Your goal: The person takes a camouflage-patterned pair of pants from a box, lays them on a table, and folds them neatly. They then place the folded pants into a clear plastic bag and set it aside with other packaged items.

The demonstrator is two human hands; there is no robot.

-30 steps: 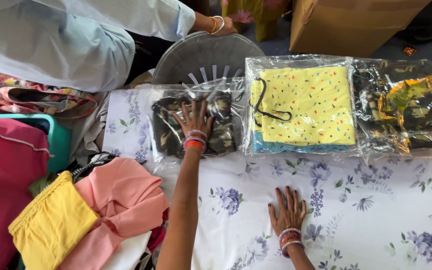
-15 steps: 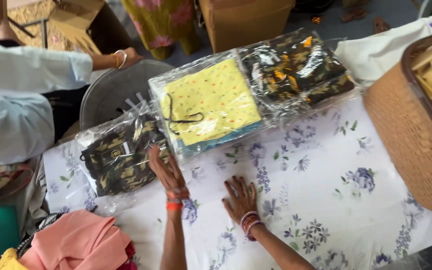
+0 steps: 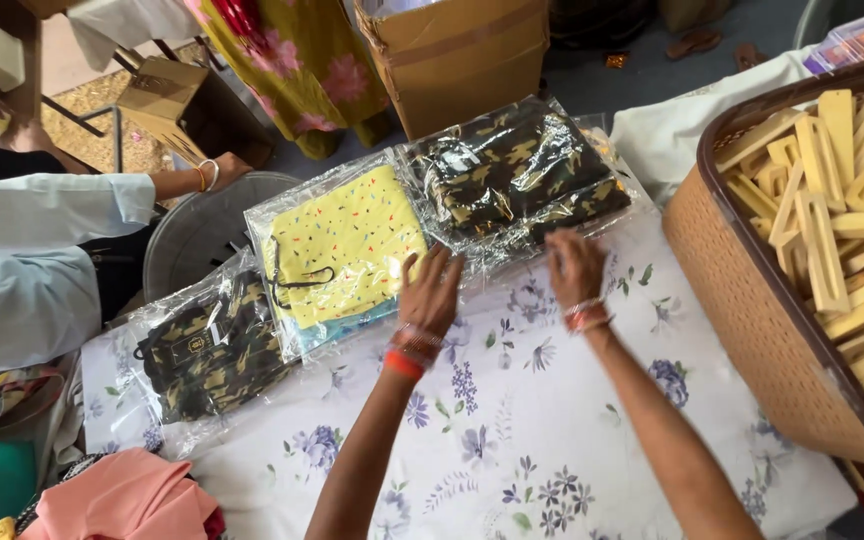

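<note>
The left hand (image 3: 431,292) is open, fingers spread and raised, its fingertips at the near edge of the yellow speckled garment pack (image 3: 345,245), which lies just beyond and to the left of it in clear plastic wrap. The right hand (image 3: 574,267) is also open with fingers loosely curved, resting at the near edge of the camouflage garment pack (image 3: 518,175), which lies just beyond it and slightly to its left; whether it pinches the plastic cannot be told. Both packs touch each other between and ahead of the two hands. A second camouflage pack (image 3: 211,350) lies well to the left of the left hand, overlapped by the yellow one. Everything rests on a white floral cloth (image 3: 512,440) beneath the forearms. To the right of the right hand stands a brown woven basket (image 3: 752,310) full of pale wooden pieces (image 3: 842,210). Far left, another person's sleeve (image 3: 32,250) reaches toward a grey bin (image 3: 192,230).
</note>
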